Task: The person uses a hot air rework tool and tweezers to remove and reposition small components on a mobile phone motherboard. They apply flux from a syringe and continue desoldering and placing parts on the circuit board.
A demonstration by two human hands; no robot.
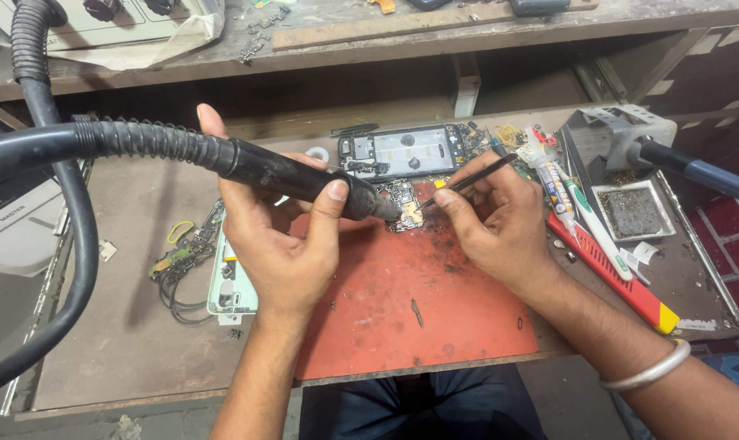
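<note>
A: Head view: the left hand (284, 236) grips the hot-air wand (296, 175), its nozzle just beside the board (403, 205) at the far edge of the red mat (410, 301).

B: And the right hand (491, 216) pinches tweezers (471, 181), tip at the board. The person would do well to keep the nozzle hovering, not touching, and lift gently only once solder softens.
</note>
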